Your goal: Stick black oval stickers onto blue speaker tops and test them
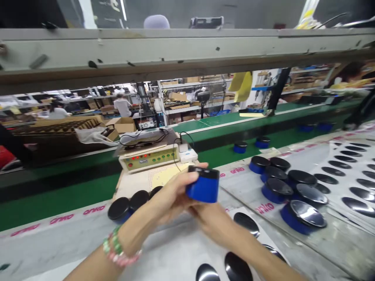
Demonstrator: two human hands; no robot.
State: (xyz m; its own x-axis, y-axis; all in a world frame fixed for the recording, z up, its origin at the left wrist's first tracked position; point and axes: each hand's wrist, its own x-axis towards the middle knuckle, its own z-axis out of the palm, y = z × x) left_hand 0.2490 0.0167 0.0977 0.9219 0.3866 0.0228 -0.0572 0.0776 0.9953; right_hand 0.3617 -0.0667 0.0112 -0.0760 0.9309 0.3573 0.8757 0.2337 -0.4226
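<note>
left hand [175,194] holding blue puck [202,188], right hand [204,214] below

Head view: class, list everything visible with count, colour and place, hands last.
Worktop: 1, whitish, foreground
Belt: 1, green, beyond worktop
Held unit: 1, blue and black, centre
Clustered units: about 7, blue and black, right
Partly hidden units: 3, blue and black, left of centre
Belt units: 4+, blue and black, on belt
Round discs: many, glossy black, lower centre and right
Indicator box: 1, cream, left of centre
Overhead shelf: 1, pale grey, across top
Cloth: 1, yellow, hanging upper right
Fan: 1, dark, background
Carton: 1, brown, background left
Shelved goods: uncounted, mixed, background
Co-workers: 2+, white tops, background left
Bracelets: 2+, green and pink, lower left
Left hand: 1, bare, gripping held unit
Right hand: 1, bare, below held unit, partly hidden
</note>
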